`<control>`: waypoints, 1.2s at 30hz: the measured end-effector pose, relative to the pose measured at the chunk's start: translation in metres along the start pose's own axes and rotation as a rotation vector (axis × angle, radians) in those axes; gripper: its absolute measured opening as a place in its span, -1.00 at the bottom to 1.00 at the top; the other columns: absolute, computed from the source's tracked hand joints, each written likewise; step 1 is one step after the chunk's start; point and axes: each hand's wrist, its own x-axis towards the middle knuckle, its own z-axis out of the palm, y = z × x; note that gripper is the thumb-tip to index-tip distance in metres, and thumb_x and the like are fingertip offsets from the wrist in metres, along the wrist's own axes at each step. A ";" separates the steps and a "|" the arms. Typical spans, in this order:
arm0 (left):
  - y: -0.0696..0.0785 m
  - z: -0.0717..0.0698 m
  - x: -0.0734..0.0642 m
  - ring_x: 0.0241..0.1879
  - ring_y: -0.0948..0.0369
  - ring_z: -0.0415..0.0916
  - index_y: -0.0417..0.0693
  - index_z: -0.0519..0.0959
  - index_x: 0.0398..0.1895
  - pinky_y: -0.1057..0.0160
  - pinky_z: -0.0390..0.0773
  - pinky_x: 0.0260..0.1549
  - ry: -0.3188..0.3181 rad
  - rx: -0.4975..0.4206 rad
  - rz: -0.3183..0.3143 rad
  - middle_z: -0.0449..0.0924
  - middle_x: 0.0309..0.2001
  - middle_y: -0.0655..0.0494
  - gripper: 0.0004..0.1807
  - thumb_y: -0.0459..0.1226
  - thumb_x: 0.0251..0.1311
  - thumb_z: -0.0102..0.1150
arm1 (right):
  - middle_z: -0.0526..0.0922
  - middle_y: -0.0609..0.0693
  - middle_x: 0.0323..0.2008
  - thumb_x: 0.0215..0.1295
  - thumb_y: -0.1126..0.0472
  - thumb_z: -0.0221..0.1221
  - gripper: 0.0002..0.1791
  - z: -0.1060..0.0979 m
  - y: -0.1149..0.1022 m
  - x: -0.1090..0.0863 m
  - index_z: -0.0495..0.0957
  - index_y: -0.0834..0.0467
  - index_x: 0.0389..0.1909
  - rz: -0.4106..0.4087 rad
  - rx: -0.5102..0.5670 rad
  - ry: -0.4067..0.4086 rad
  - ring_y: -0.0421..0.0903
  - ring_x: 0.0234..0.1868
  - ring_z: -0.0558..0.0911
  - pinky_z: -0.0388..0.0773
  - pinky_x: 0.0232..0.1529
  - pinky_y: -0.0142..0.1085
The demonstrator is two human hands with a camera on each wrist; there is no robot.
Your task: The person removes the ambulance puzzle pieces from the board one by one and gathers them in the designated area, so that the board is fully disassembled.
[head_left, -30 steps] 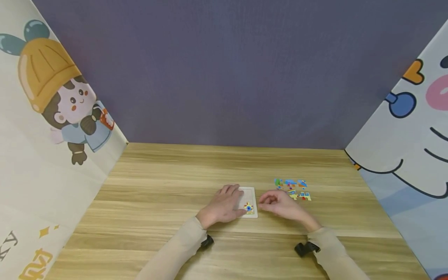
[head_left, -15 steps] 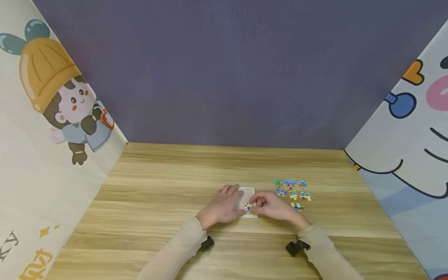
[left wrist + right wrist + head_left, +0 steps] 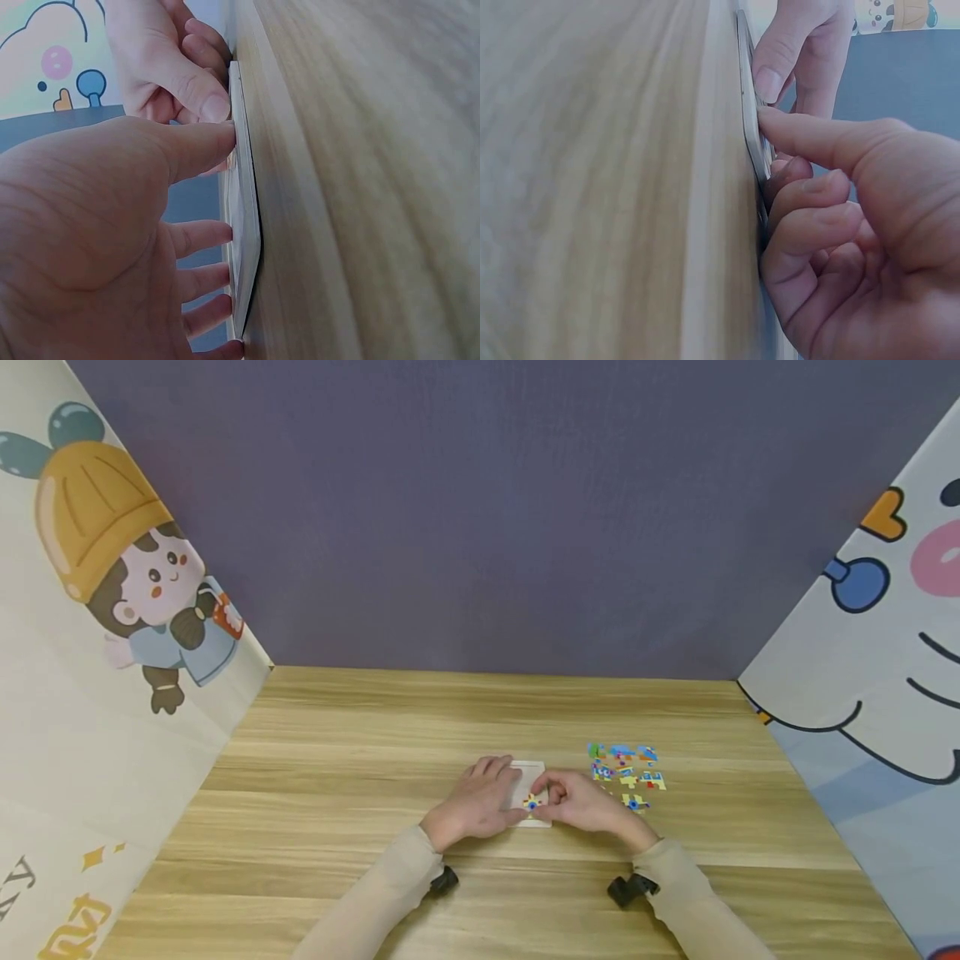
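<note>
A shallow white puzzle tray (image 3: pixel 528 770) lies on the table in front of the person. In it, at the near right corner, sits a yellow jigsaw piece (image 3: pixel 532 804) with a blue round centre. My left hand (image 3: pixel 480 799) lies spread over the tray's left part, its fingertips and thumb on the tray in the left wrist view. My right hand (image 3: pixel 583 803) reaches in from the right, thumb and forefinger bent at the jigsaw piece, other fingers curled. Seen from the right wrist, the right thumb (image 3: pixel 810 135) comes down at the tray's edge, close to the left thumb (image 3: pixel 768 84).
Several loose colourful jigsaw pieces (image 3: pixel 627 779) lie in rows to the right of the tray, some partly behind the right hand. The wooden table (image 3: pixel 360 735) meets a dark back wall (image 3: pixel 480 527), with cartoon-printed panels (image 3: pixel 97 610) on both sides.
My right hand has moved left from beside the tray onto its right edge, at the jigsaw piece. This uncovers more loose pieces on the right. The left hand stays put.
</note>
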 end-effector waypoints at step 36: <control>-0.004 -0.006 -0.006 0.69 -0.02 0.01 -0.02 0.28 0.65 -0.18 0.09 0.67 -0.039 -0.076 -0.010 0.06 0.72 -0.03 -0.17 0.16 0.46 0.18 | 0.73 -0.01 -0.22 0.33 0.23 0.41 -0.81 0.002 -0.003 -0.004 0.66 0.13 -0.09 -0.050 0.052 0.066 -0.17 -0.22 0.65 0.62 -0.21 -0.40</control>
